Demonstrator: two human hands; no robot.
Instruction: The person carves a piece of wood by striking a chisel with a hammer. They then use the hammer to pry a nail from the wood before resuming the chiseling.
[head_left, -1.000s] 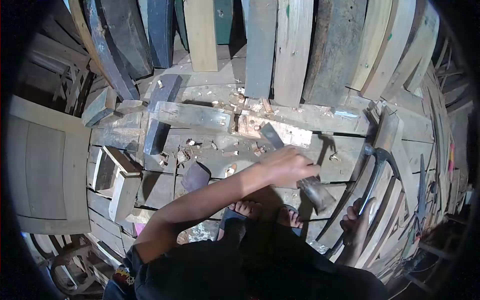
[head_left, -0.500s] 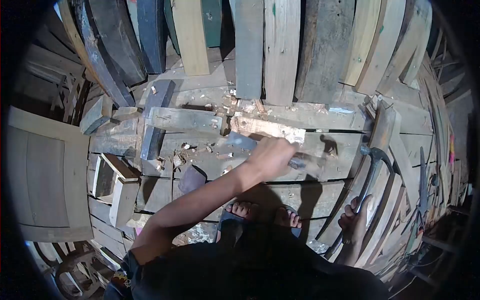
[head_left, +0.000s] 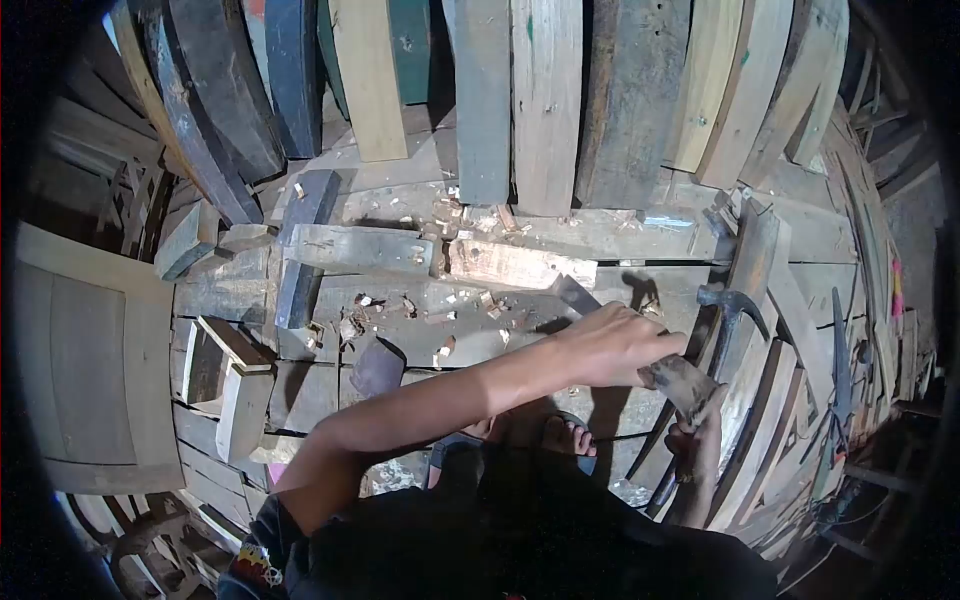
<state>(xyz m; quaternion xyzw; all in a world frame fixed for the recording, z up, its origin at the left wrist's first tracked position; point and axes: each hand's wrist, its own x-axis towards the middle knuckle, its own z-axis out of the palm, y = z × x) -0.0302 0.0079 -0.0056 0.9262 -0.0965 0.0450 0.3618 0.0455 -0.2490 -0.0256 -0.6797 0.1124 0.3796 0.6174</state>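
Observation:
My left hand point(head_left: 615, 345) is closed around a broad-bladed chisel point(head_left: 576, 295). The blade points up-left, close to the lower right end of a wood piece point(head_left: 510, 263) with a pale, freshly cut face. At the other side of my fist, the chisel's worn wooden handle reaches my right hand point(head_left: 698, 445). My right hand is wrapped around the handle of a claw hammer point(head_left: 735, 303), whose head points away from me. Part of the hammer handle is hidden behind the chisel and my fingers.
Wood chips point(head_left: 445, 345) litter the plank floor. A grey wood block point(head_left: 365, 248) lies left of the cut piece, across a dark board point(head_left: 308, 235). Upright boards point(head_left: 545, 110) line the far side. A small wooden frame point(head_left: 225, 365) stands at left, and long planks lie at right.
My left hand has carried the chisel rightward and toward me, off the cut wood, bringing its handle to my right hand. The hammer has stayed in my right hand.

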